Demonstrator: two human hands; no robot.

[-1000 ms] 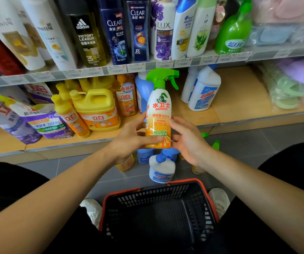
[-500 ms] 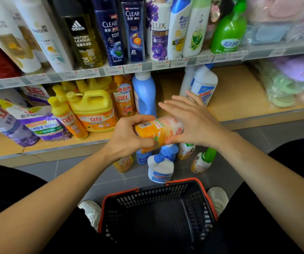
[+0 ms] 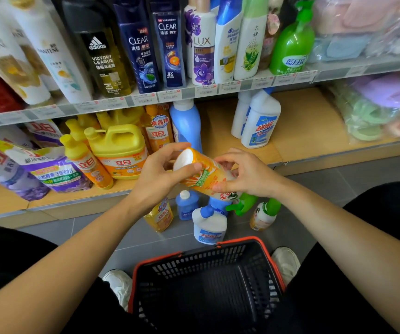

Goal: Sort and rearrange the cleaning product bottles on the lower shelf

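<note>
An orange spray bottle (image 3: 205, 175) with a green trigger head is tipped nearly upside down, its white base facing me, in front of the lower shelf (image 3: 300, 131). My left hand (image 3: 162, 174) grips it near the base. My right hand (image 3: 247, 174) holds its lower body near the neck. On the floor below stand a white toilet cleaner bottle (image 3: 209, 226), a small blue bottle (image 3: 186, 206), a yellow bottle (image 3: 161, 216) and another green-topped spray bottle (image 3: 264, 214). On the shelf stand yellow detergent jugs (image 3: 119, 150), a tall blue bottle (image 3: 186, 124) and two white bottles (image 3: 260, 121).
A black basket with a red rim (image 3: 208, 283) sits on the floor between my shoes. Purple refill bags (image 3: 49, 172) lie at the shelf's left. Shampoo bottles (image 3: 167, 47) fill the upper shelf. Bagged soft goods (image 3: 384, 109) occupy the right. Bare wood shows between the white bottles and those bags.
The spray bottle was upright a second ago; both hands have since tipped it over, so its base now points up and its trigger head down. The view shifted slightly downward.
</note>
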